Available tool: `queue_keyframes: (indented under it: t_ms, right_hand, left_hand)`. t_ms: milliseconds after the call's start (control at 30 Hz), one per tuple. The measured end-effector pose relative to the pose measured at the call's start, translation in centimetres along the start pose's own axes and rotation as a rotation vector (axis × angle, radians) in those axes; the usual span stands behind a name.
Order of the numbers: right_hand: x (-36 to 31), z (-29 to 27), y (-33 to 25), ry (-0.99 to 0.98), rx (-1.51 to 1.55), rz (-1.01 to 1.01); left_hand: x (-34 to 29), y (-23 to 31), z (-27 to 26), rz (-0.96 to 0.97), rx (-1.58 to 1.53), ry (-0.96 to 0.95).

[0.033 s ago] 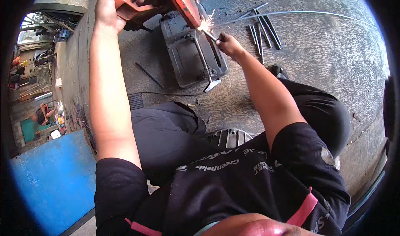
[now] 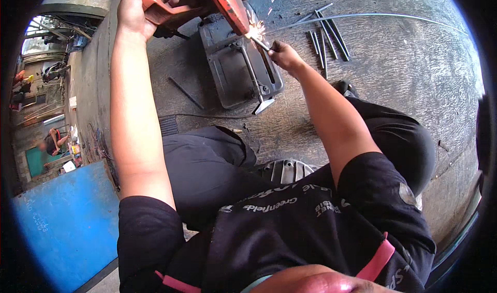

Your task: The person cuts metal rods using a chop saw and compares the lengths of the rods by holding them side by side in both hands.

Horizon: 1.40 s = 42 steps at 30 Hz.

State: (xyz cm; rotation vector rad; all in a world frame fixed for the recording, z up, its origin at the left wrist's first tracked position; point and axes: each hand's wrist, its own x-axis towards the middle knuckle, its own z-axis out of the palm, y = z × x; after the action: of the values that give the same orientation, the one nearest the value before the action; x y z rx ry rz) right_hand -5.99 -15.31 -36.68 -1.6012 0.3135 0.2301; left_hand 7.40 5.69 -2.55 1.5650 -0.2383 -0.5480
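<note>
My left hand (image 2: 135,13) is wrapped round the orange-red handle (image 2: 155,6) of a cut-off saw at the top of the view. The saw's red guard (image 2: 227,6) slants down over its dark metal base (image 2: 233,76). Bright sparks (image 2: 256,30) spray from the guard's lower end, where the blade is hidden. Right beside them, my right hand (image 2: 284,55) is closed on a short dark metal bar (image 2: 262,43). Its far end disappears into the glare by the guard. A clamp screw (image 2: 251,73) runs along the base, left of that hand.
A long thin metal rod (image 2: 373,14) stretches right from the saw. Several cut metal pieces (image 2: 331,34) lie on the floor beyond my right hand; another bar (image 2: 185,92) lies left of the base. A blue panel (image 2: 67,226) stands lower left. Another person (image 2: 53,142) is far left.
The spray of sparks has changed shape, with a few flecks flying higher. Both hands and the saw stay in nearly the same place.
</note>
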Motion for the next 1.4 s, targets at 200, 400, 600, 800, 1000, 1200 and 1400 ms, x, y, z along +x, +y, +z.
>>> queue_keyframes:
  t_ms: [200, 400, 600, 800, 1000, 1200, 1400]
  right_hand:
    - [-0.4, 0.5, -1.0, -0.018, 0.149, -0.001]
    - [-0.7, 0.6, -2.0, -0.144, 0.348, 0.126]
    - [0.3, -0.7, -0.3, -0.079, 0.259, 0.088]
    - [-0.8, -0.1, -2.0, -0.039, 0.192, 0.066]
    - [-0.7, 0.0, -2.4, 0.023, 0.057, 0.019]
    - [0.2, 0.6, -2.1, 0.079, 0.044, -0.014]
    - [-0.9, 1.2, -3.7, -0.033, 0.311, 0.063]
  left_hand:
    - [0.0, -0.2, -0.3, 0.031, 0.003, -0.055]
    - [-0.1, 0.1, -0.8, 0.032, -0.009, -0.064]
    - [1.0, -0.9, 0.1, 0.059, -0.01, -0.068]
    - [0.3, -0.7, -0.5, 0.043, 0.01, -0.081]
    - [-0.1, -0.2, 0.0, 0.057, 0.055, 0.019]
    - [0.3, 0.0, -0.6, 0.041, 0.015, -0.073]
    - [0.0, -0.4, -0.5, 0.042, -0.009, -0.057]
